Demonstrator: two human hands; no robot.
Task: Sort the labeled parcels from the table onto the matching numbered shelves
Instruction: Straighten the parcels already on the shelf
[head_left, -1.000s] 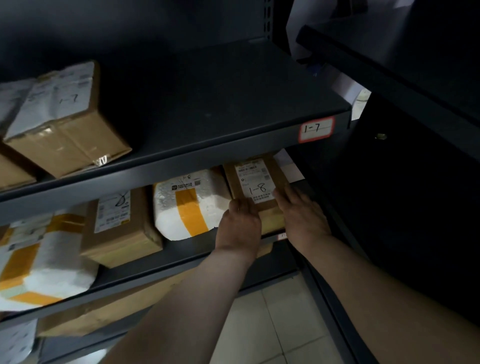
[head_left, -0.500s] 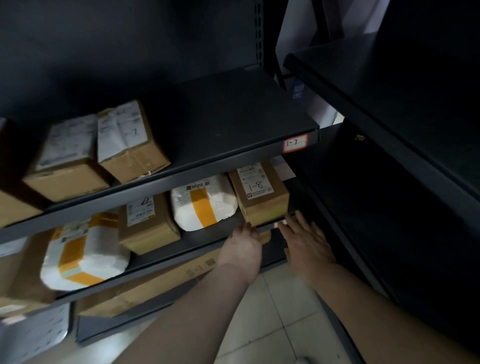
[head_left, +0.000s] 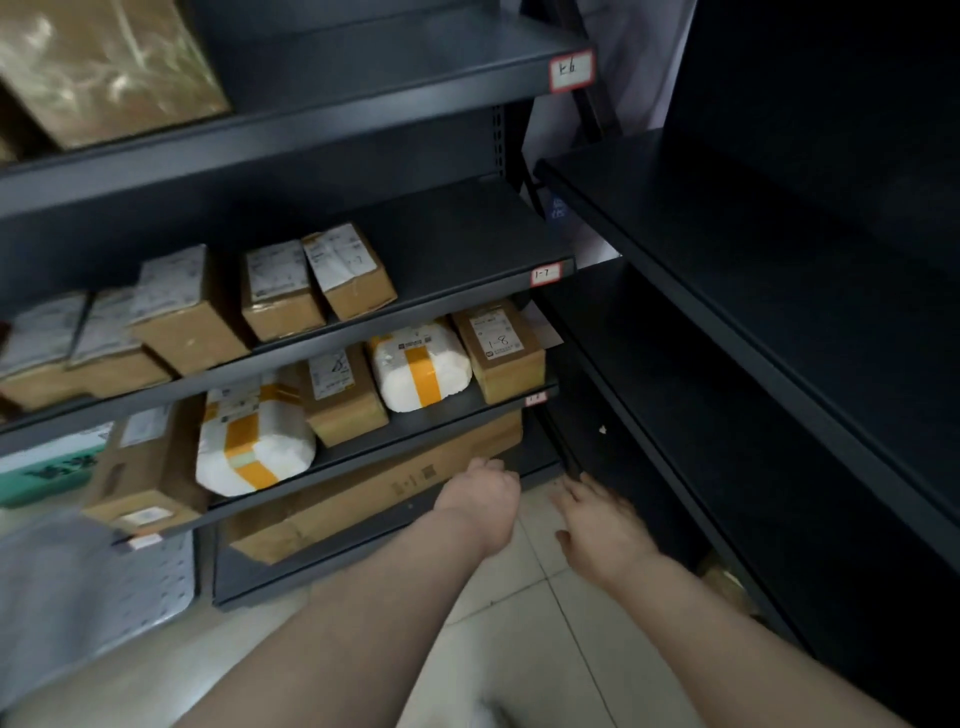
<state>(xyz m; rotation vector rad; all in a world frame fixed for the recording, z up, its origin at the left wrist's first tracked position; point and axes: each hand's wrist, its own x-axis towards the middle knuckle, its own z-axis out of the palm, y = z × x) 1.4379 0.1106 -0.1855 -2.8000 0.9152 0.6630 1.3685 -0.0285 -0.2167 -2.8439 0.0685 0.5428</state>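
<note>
Brown cardboard parcel marked 1-8: seated at right end of dark metal shelf, 12 o'clock from both hands, long axis 12–6 into shelf.
Left hand: nearer; fingers loosely bent, empty.
Right hand: fingers spread, empty.
Count, same shelf: two brown boxes, two white yellow-taped packets.
Upper shelf: apparently five cardboard boxes; left end blurred.

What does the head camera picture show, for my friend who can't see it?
A person's left hand and right hand hover empty in front of dark metal shelves. A brown cardboard box marked 1-8 sits at the right end of one shelf, beside a white padded parcel with orange tape.
</note>
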